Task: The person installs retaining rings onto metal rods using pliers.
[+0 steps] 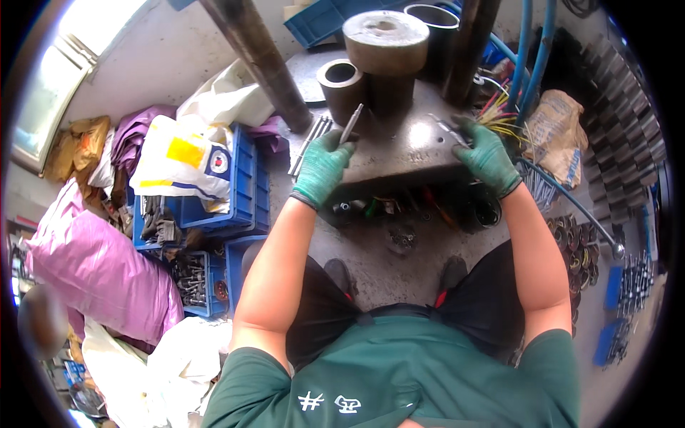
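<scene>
My left hand [327, 160] and right hand [489, 153] wear matt cloth gloves [314, 185]. I grip left rod [352, 123] and right rod [444, 125]: smooth, shiny metal. Slab [407, 146]: metal, worn glossy. Round block [389, 57]: metal, scuffed, duller. Blue crate [245, 175]: smooth plastic. Brown bag [558, 132]: creased matt paper. My shirt [407, 364]: matt cloth.

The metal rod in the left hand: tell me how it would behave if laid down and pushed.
The rod looks slim and round, so it would probably roll on the flat metal block. Its straight metallic body suggests it is stiff. Its shiny surface might slip a little in the gloved left hand.
</scene>
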Available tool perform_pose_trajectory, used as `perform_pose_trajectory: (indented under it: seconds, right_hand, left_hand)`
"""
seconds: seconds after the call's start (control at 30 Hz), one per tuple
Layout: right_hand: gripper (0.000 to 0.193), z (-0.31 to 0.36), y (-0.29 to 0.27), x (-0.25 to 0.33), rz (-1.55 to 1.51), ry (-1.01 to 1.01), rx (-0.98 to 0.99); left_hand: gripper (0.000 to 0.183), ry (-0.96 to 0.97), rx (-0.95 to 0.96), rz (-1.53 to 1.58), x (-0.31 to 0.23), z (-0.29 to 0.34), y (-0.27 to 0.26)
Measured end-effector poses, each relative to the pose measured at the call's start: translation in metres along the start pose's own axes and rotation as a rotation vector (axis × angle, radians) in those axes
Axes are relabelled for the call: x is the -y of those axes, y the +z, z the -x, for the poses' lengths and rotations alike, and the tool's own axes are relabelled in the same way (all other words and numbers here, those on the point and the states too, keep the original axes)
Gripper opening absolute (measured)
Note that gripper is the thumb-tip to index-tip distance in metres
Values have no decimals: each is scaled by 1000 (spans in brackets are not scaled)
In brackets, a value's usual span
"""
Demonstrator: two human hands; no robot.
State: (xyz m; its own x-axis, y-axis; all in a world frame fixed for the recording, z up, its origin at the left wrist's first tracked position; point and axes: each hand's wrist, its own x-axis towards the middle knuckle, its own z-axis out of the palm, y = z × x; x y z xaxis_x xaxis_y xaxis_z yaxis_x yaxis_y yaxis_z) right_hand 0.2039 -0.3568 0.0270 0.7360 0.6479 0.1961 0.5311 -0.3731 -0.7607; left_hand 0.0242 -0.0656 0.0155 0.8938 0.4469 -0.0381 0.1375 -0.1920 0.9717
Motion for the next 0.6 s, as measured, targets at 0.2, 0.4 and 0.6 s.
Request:
perform_pose_trajectory:
  seconds: [0.2,0.4,0.6]
  right_hand:
    - [65,-25,-3,-52,454,-86,-242]
    - [62,-40,13,-73,542,-95,-296]
    - [51,-51,27,-81,451,-203,-379]
  left_hand:
    - [48,159,-404,-968,19,-9,-54]
    - [52,-25,-263,-1077,19,-12,-49]
    - [51,-135,-229,-1034,20,1,-70]
